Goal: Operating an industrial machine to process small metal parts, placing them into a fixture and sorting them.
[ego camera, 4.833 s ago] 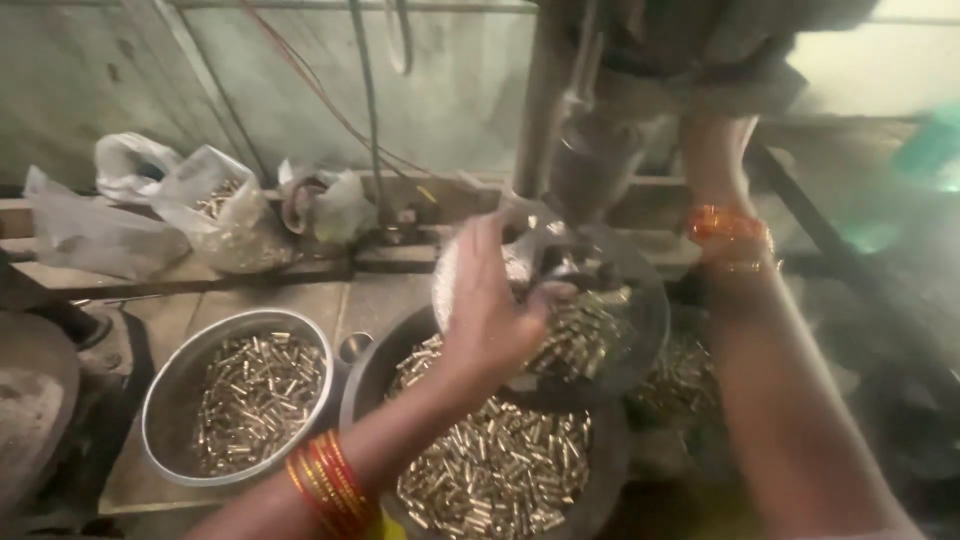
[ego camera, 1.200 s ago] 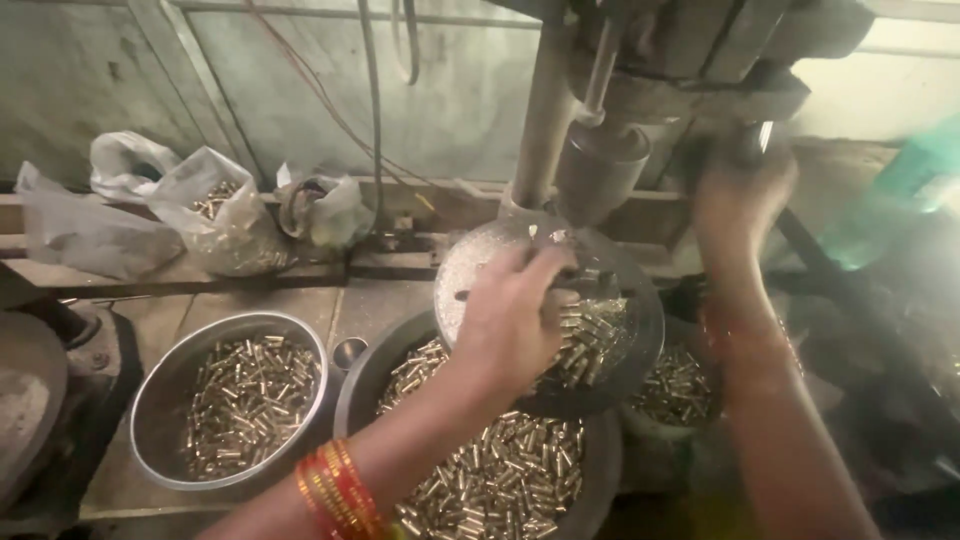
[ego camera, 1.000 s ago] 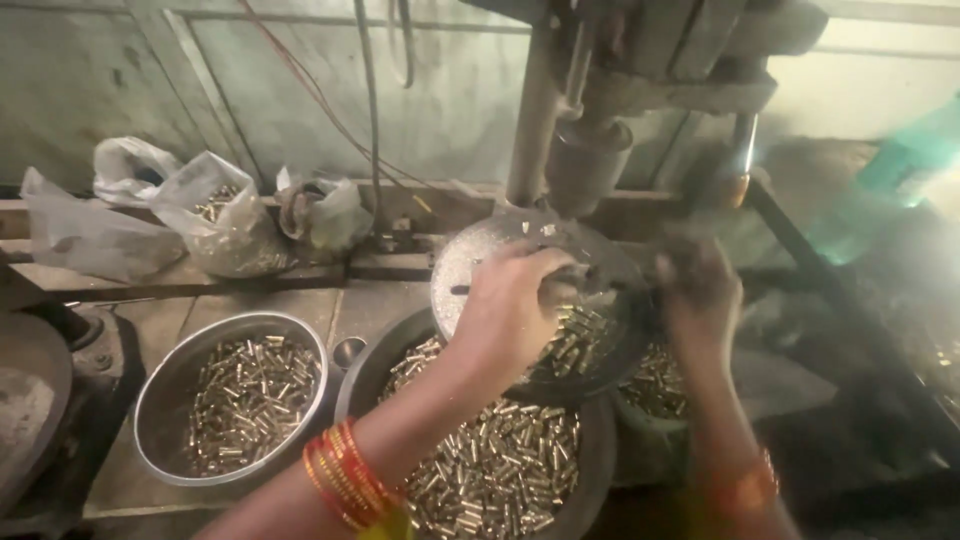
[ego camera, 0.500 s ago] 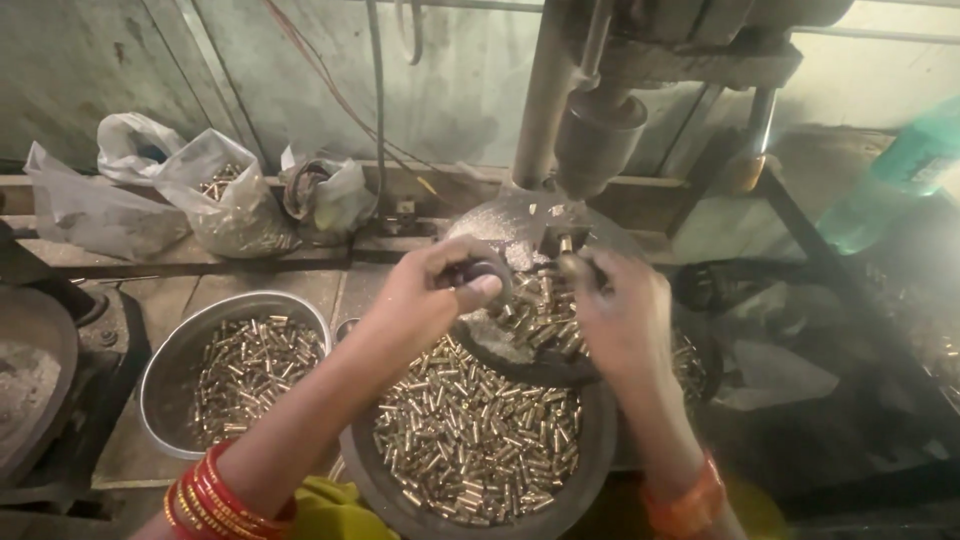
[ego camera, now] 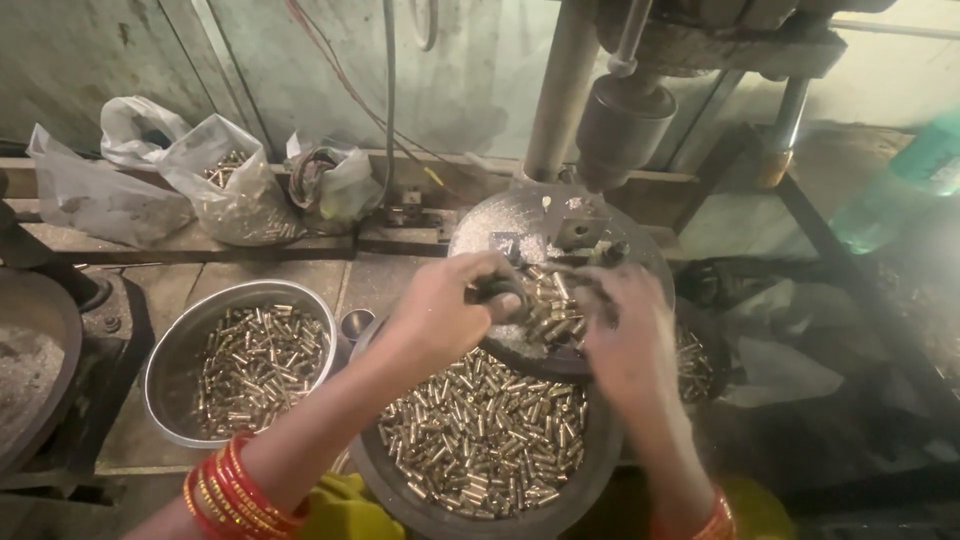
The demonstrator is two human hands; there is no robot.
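Observation:
My left hand rests at the front edge of the round metal machine table, its fingers curled around a small dark part. My right hand lies beside it over a heap of small brass pieces on that table; what its fingers hold is blurred. Both hands hover above a dark round pan full of small brass cylinders. Directly above the table hangs the drill press head on its column. Red bangles circle my left wrist.
A steel bowl with several brass pieces stands at the left. Plastic bags lie along the back ledge, one with brass parts inside. A dark machine part sits at the far left. A green bottle leans at the right.
My right hand came down from the press handle at the upper right to the table beside my left hand. The left hand drew back slightly toward the table's front edge.

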